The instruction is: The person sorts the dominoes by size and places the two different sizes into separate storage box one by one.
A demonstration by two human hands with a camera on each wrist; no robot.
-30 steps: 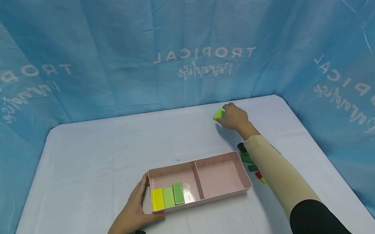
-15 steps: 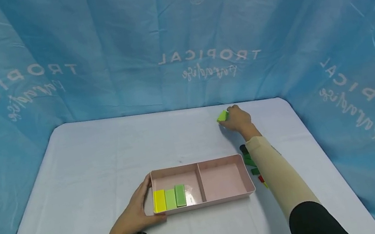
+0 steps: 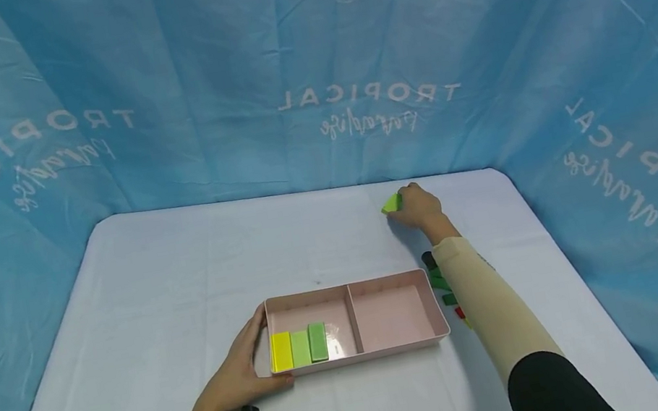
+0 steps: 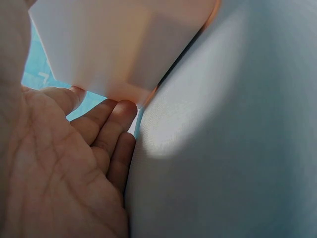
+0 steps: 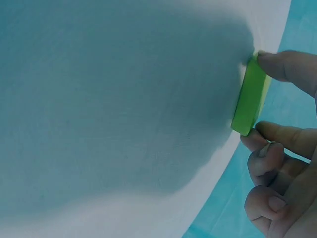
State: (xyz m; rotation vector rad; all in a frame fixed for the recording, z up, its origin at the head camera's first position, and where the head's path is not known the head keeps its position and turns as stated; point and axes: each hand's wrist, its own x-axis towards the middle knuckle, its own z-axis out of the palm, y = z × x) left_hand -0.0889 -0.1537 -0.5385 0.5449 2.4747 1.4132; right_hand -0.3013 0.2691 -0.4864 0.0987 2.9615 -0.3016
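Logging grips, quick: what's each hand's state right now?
Left hand: closed, gripping the pink box at one end.
Right hand: closed, pinching a bright green block.

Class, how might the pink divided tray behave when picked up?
The pink divided tray seems stiff, given its straight walls. With blocks only in its left compartment, that end will probably feel heavier, so it may tilt leftward.

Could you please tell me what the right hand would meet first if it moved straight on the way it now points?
Probably the blue curtain beyond the white table, with the green block in the right hand leading; height is unclear, so the block might touch the table first.
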